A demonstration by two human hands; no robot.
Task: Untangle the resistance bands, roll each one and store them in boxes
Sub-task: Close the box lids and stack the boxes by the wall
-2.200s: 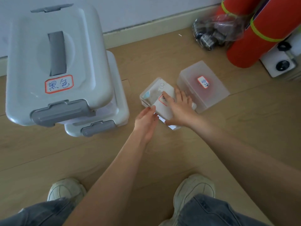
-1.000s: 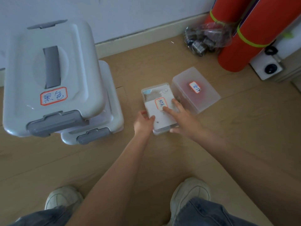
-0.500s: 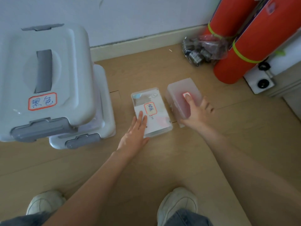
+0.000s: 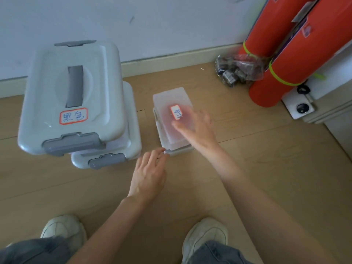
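On the wooden floor in front of my shoes, a frosted box with a red-edged label sits stacked on a second small box, of which only the near edge and a strip along the left side show beneath it. A reddish tint shows through the upper box's lid; I cannot make out a band inside either one, and both are closed.

My right hand reaches over the upper box with the fingers spread and straight, blurred in the frame. Its thumb lies over the lid near the label. Whether it presses the plastic or hovers just above, I cannot tell. The grip here is spread, curled round nothing.

My left hand lies palm down, low over the floor, fingers relaxed and slightly parted. The fingertips reach the near left corner of the lower box and seem to touch it. This grip is loose and spread too, holding nothing.

To the left, close beside the small boxes, stand two grey bins, one on the other, with darker grey latches; the top one bears a handwritten label. By the wall on the right lean two orange rolls, with a clear bag of metal parts at their foot.
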